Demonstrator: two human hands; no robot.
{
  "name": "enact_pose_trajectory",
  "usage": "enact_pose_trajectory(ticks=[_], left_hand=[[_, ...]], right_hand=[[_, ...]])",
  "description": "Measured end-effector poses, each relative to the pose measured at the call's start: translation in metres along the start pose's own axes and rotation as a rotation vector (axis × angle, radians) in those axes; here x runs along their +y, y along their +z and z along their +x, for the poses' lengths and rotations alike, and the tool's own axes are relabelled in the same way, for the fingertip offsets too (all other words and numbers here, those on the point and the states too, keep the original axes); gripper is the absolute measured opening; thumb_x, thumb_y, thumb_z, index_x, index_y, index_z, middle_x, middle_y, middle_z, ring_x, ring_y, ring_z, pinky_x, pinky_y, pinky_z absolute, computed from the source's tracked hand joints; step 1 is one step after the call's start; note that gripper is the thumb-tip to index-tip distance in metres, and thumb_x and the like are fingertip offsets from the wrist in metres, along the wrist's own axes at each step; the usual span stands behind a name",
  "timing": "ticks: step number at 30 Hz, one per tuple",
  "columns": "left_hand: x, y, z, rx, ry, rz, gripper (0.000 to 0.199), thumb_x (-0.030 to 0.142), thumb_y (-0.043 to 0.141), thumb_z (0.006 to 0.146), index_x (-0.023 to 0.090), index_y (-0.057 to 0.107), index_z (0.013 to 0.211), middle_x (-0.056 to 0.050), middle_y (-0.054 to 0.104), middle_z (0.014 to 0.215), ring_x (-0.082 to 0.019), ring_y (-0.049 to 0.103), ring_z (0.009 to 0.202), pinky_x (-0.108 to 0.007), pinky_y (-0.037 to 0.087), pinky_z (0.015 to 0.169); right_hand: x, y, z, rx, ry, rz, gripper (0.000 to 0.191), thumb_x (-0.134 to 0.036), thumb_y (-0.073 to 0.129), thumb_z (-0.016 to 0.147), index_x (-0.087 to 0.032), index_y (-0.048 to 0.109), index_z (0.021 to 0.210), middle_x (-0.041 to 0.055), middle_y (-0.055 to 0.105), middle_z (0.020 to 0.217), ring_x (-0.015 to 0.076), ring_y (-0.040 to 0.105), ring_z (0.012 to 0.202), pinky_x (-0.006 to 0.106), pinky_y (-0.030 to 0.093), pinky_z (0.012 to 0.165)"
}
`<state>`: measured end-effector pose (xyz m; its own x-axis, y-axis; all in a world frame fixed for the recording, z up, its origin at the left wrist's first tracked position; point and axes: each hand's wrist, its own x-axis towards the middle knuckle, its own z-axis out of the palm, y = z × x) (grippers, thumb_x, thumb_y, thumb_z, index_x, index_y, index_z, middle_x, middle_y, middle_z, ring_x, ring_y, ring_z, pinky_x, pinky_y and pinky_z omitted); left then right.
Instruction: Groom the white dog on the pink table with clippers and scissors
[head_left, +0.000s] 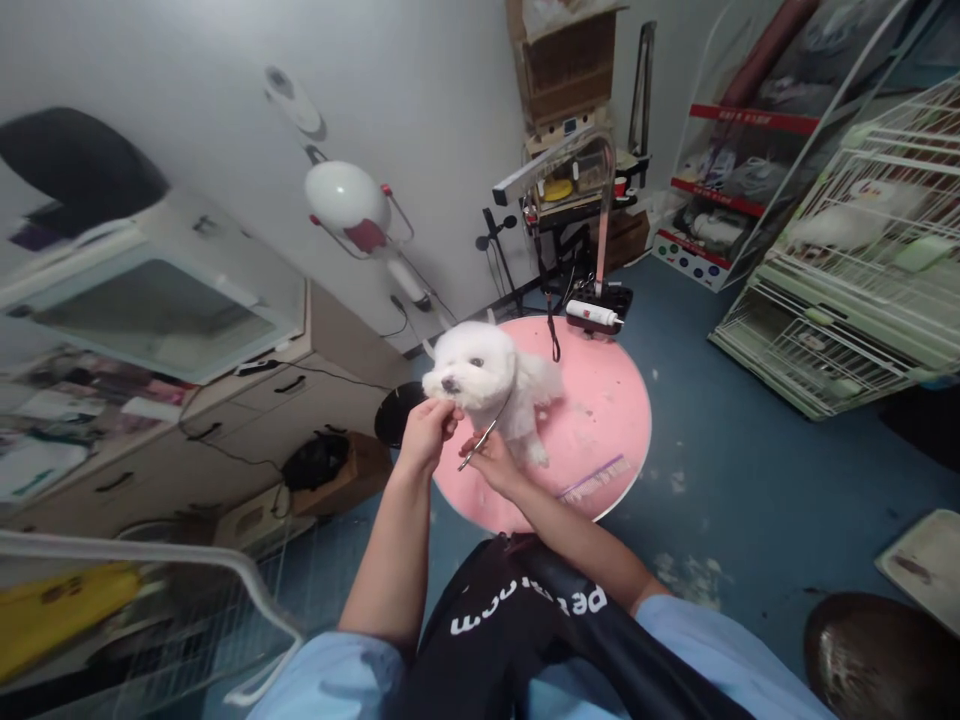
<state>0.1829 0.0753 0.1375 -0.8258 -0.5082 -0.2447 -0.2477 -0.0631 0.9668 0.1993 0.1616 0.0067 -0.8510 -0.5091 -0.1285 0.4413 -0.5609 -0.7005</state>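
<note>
A white fluffy dog (pixel 476 365) sits on a round pink grooming table (pixel 600 400), its face turned toward the left. My left hand (pixel 431 430) is closed at the dog's chin, fingers curled against the fur under its mouth. Beside it, my right hand (pixel 487 462) holds a pair of scissors (pixel 480 445) below the dog's neck, with the blades pointing up along its cheek. Purple-backed comb (pixel 596 478) lies on the table near the front edge.
A grooming arm (pixel 606 220) rises behind the dog, with a black loop (pixel 555 340) hanging from it. A white bottle (pixel 592 314) rests in a black holder at the table's far edge. Drawers (pixel 247 420) stand left, wire cages (pixel 840 270) right. Hair clumps (pixel 690 580) dot the floor.
</note>
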Motion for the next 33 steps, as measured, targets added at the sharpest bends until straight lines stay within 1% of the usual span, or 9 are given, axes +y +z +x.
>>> enact_pose_trajectory(ticks=[4, 8, 12, 16, 24, 26, 29, 31, 33], left_hand=[[0.001, 0.001, -0.002, 0.027, -0.011, 0.005, 0.020, 0.030, 0.064, 0.058, 0.014, 0.055, 0.050, 0.002, 0.044, 0.042, -0.004, 0.032, 0.039, -0.017, 0.018, 0.040], [0.002, 0.003, -0.005, 0.027, -0.011, 0.000, 0.019, 0.030, 0.063, 0.057, 0.014, 0.055, 0.050, 0.003, 0.043, 0.040, -0.004, 0.031, 0.038, -0.018, 0.017, 0.040], [0.001, 0.006, -0.006, 0.037, -0.005, -0.011, 0.021, 0.032, 0.064, 0.057, 0.014, 0.055, 0.050, 0.002, 0.043, 0.040, -0.004, 0.032, 0.038, -0.018, 0.018, 0.040], [0.000, 0.008, -0.006, 0.041, 0.001, -0.011, 0.022, 0.033, 0.064, 0.056, 0.013, 0.056, 0.049, 0.002, 0.043, 0.040, -0.004, 0.032, 0.037, -0.018, 0.018, 0.040], [-0.001, 0.008, -0.005, 0.043, 0.005, -0.023, 0.022, 0.033, 0.064, 0.056, 0.013, 0.057, 0.049, 0.002, 0.042, 0.039, -0.005, 0.032, 0.037, -0.018, 0.019, 0.039], [0.000, 0.010, -0.004, 0.052, 0.012, -0.030, 0.021, 0.032, 0.063, 0.057, 0.013, 0.056, 0.049, 0.002, 0.043, 0.039, -0.005, 0.032, 0.037, -0.018, 0.018, 0.039], [0.004, 0.015, -0.001, 0.067, 0.018, -0.041, 0.021, 0.031, 0.062, 0.057, 0.014, 0.056, 0.048, 0.002, 0.043, 0.039, -0.005, 0.032, 0.037, -0.018, 0.018, 0.039], [0.007, 0.018, 0.001, 0.067, 0.023, -0.040, 0.020, 0.030, 0.062, 0.057, 0.014, 0.056, 0.048, 0.002, 0.043, 0.039, -0.005, 0.032, 0.037, -0.018, 0.017, 0.039], [0.008, 0.020, 0.002, 0.060, 0.033, -0.036, 0.020, 0.030, 0.062, 0.058, 0.014, 0.056, 0.048, 0.002, 0.044, 0.040, -0.005, 0.031, 0.037, -0.018, 0.017, 0.039]], right_hand=[[-0.004, -0.003, 0.003, -0.027, 0.018, -0.021, 0.040, -0.025, 0.073, 0.060, -0.023, 0.043, 0.086, -0.0080, 0.062, 0.067, 0.0124, 0.064, 0.066, 0.028, 0.054, 0.066], [-0.013, -0.009, 0.009, -0.039, 0.046, -0.018, 0.047, -0.027, 0.078, 0.055, -0.023, 0.043, 0.087, -0.0061, 0.066, 0.072, 0.0135, 0.065, 0.070, 0.029, 0.054, 0.065], [-0.020, -0.018, 0.014, -0.040, 0.071, -0.077, 0.052, -0.029, 0.081, 0.052, -0.023, 0.042, 0.085, -0.0081, 0.063, 0.064, 0.0137, 0.064, 0.064, 0.030, 0.054, 0.064], [-0.027, -0.025, 0.014, -0.077, 0.079, -0.087, 0.050, -0.029, 0.080, 0.054, -0.022, 0.044, 0.088, -0.0050, 0.066, 0.071, 0.0148, 0.066, 0.069, 0.031, 0.054, 0.066], [-0.043, -0.025, 0.026, -0.040, 0.126, -0.163, 0.050, -0.025, 0.080, 0.048, -0.021, 0.046, 0.085, -0.0051, 0.066, 0.066, 0.0160, 0.066, 0.066, 0.031, 0.054, 0.063], [-0.040, -0.023, 0.019, 0.055, 0.122, -0.142, 0.046, -0.024, 0.078, 0.051, -0.021, 0.046, 0.085, -0.0038, 0.067, 0.070, 0.0160, 0.066, 0.069, 0.029, 0.054, 0.064], [-0.025, -0.020, -0.007, 0.220, 0.112, -0.083, 0.034, -0.023, 0.068, 0.060, -0.022, 0.045, 0.085, -0.0028, 0.066, 0.074, 0.0151, 0.066, 0.072, 0.028, 0.053, 0.066], [-0.011, -0.018, -0.025, 0.209, 0.126, -0.081, 0.033, -0.022, 0.065, 0.062, -0.022, 0.044, 0.087, -0.0027, 0.065, 0.075, 0.0154, 0.065, 0.073, 0.028, 0.053, 0.067], [0.001, -0.016, -0.034, 0.145, 0.135, -0.110, 0.036, -0.021, 0.065, 0.060, -0.023, 0.043, 0.089, -0.0028, 0.065, 0.077, 0.0162, 0.065, 0.073, 0.030, 0.053, 0.069]])
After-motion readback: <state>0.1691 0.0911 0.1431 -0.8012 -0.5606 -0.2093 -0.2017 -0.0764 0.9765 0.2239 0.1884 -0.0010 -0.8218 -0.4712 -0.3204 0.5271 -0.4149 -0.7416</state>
